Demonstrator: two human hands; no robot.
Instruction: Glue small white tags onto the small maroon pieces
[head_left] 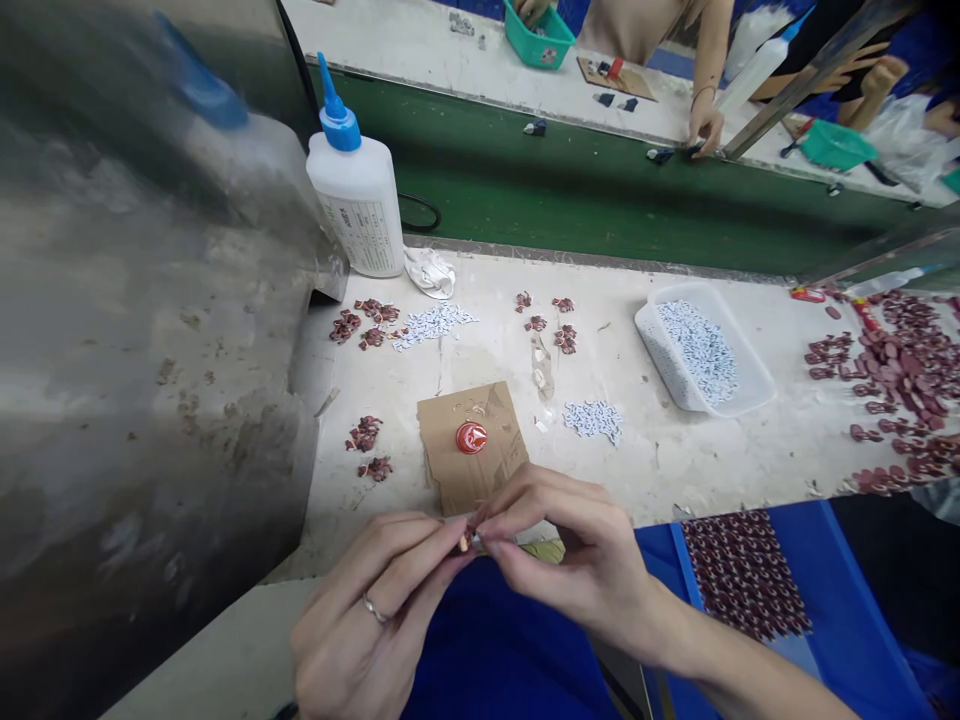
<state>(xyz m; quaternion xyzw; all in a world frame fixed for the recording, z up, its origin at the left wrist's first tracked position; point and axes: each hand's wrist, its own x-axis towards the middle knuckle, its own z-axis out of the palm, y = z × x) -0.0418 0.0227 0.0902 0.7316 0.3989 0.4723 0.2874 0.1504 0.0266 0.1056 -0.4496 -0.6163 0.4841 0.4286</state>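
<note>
My left hand (379, 610), with a ring on one finger, pinches a small brown figure-like piece (465, 542) at the table's front edge. The fingertips of my right hand (574, 540) meet it there, closed on a tiny whitish part that is mostly hidden. Just beyond my hands lies a torn cardboard piece (442, 430) with a red glossy cap (471, 437) on it. Small bundles of brown pieces (364, 434) lie to the left, and more brown bundles (565, 338) sit farther back. A pile of small white parts (592, 421) is right of the cardboard.
A white glue bottle (360, 205) with a blue tip stands by a metal panel (187, 350) on the left. A plastic tub (754, 390) of white parts and many brown pieces (900, 375) are at right. Co-workers' hands (705, 122) show beyond the green divider (487, 190).
</note>
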